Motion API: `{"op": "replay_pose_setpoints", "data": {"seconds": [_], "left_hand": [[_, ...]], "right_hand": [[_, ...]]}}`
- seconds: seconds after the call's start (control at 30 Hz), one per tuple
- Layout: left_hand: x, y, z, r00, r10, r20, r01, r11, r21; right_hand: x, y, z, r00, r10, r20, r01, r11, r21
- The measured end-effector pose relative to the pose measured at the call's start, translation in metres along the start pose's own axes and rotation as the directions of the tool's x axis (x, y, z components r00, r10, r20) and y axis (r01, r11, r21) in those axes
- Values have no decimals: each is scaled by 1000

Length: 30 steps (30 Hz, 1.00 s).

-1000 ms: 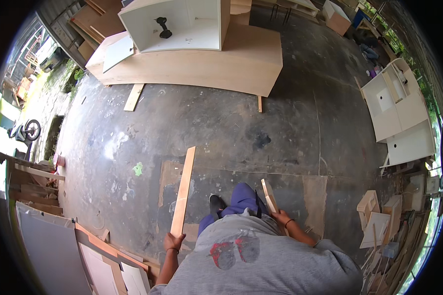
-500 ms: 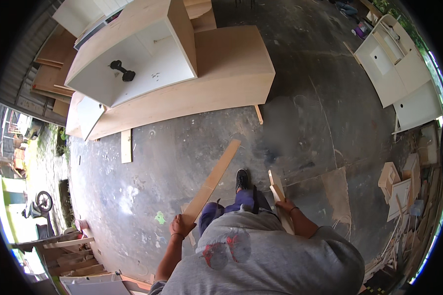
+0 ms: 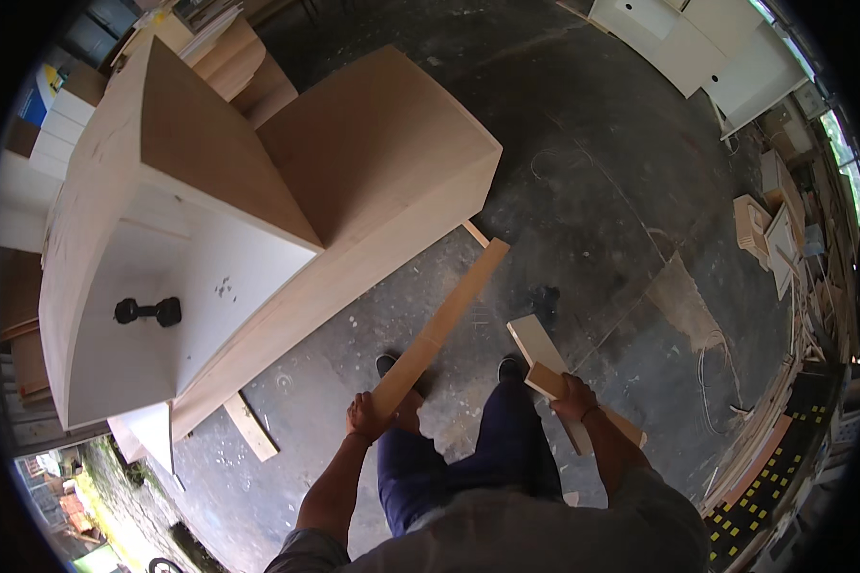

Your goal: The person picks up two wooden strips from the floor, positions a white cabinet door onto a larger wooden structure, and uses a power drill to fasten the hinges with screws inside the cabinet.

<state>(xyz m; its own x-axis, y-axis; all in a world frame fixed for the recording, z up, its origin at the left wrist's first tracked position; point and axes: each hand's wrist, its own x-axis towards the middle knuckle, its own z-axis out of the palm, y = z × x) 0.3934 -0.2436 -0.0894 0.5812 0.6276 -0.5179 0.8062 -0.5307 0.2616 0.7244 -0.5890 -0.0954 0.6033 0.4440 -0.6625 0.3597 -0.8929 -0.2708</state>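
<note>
My left hand (image 3: 367,417) is closed around the near end of a long, narrow wooden board (image 3: 444,325), which slants away to the far right. The far end of that board appears just in front of the wooden cabinet (image 3: 411,205). In my right hand (image 3: 573,396) are two shorter boards, one crossing the other: a pale, whitish board (image 3: 537,342) and a light brown board (image 3: 545,380). Part of both is hidden behind my fingers and forearm. Both hands are held low in front of my legs.
A box-shaped compartment (image 3: 229,277) with a white inside stands on the cabinet, with a black tool (image 3: 148,311) in it. A loose wood strip (image 3: 250,426) lies by its base. White panels (image 3: 688,38) stand far right; scrap wood (image 3: 807,306) lines the right edge.
The view has turned to the right and my body is nearer the cabinet. Both feet now show. Each hand keeps its boards; the right one's boards have swung outward into fuller view.
</note>
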Motion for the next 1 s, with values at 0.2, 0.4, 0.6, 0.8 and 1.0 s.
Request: {"op": "replay_pose_setpoints", "data": {"seconds": [0.2,0.4,0.6,0.8,1.0], "left_hand": [[140,-76,45,986,167,-22,-163,980,114],[259,-142,139,946,293,-138,-259,941,219],[322,-195,203,953,273,-133,-240,946,216],[378,-251,221,964,205,-167,-180,971,158],[397,-257,230,957,170,-234,-128,974,187]], "right_hand": [[120,-15,89,998,-60,33,65,985,-158],[278,-11,193,905,-424,21,408,855,-321],[345,-16,251,810,-586,37,543,724,-425],[426,-70,253,664,-746,52,747,665,-5],[553,-183,242,973,-212,95,25,500,866]]}}
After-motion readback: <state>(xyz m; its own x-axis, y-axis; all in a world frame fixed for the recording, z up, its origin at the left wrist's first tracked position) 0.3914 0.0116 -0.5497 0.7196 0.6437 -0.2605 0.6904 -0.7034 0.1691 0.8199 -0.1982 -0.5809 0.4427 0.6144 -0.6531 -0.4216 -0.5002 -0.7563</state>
